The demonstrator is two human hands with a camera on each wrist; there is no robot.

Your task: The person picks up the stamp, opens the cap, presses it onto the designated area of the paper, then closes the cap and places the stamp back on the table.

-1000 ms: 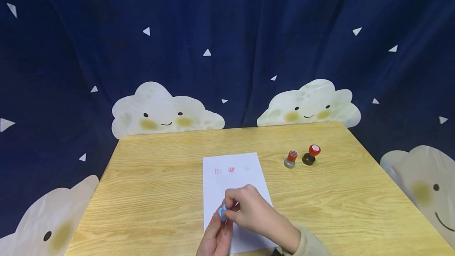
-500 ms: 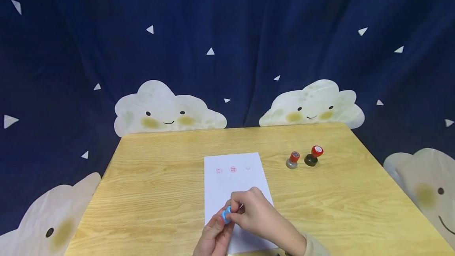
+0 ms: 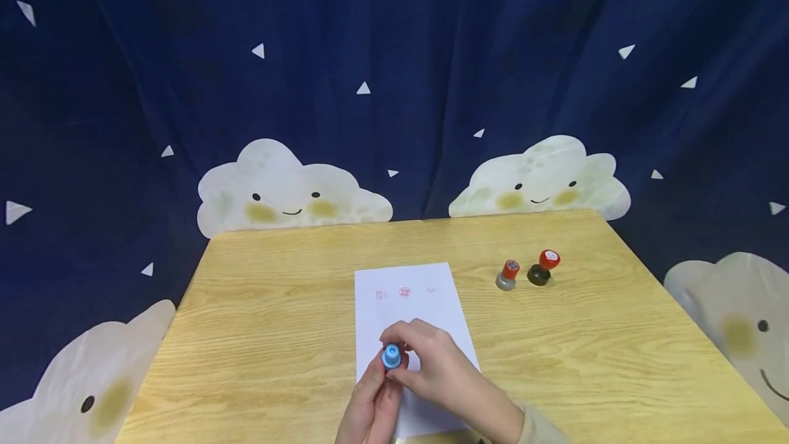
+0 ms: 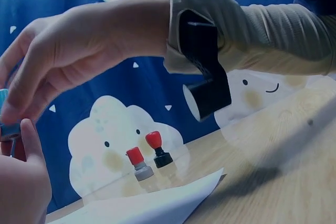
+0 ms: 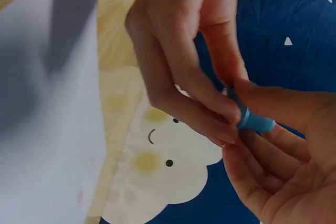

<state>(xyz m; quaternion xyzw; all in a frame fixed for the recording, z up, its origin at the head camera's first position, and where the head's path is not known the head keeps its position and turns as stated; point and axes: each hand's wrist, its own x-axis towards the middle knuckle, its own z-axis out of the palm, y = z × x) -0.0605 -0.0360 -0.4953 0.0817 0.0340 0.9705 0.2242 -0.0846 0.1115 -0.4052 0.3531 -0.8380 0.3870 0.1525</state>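
Both hands meet over the lower part of the white paper (image 3: 403, 321), around a small light-blue stamp (image 3: 391, 355). Its narrow handle end faces up toward the head camera. My left hand (image 3: 372, 404) holds the wider base from below; in the right wrist view its fingers (image 5: 197, 90) come down onto that end. My right hand (image 3: 434, 365) curves thumb and fingers about the stamp from the right, and its thumb (image 5: 283, 102) lies along the blue handle (image 5: 258, 123). The stamp's printing face is hidden by the fingers. Several faint red prints (image 3: 404, 292) run across the paper's upper part.
Right of the paper, on the wooden table (image 3: 271, 321), stand a red-and-grey stamp (image 3: 508, 275) and a red-topped black stamp (image 3: 544, 268). A dark blue curtain (image 3: 394, 33) with cloud faces hangs behind. A black wrist camera (image 4: 207, 66) sits on the right sleeve.
The blue stamp has turned from lying sideways between the fingers to showing its handle end upward. The right hand's fingers have opened wider around it. The other stamps have stayed put.
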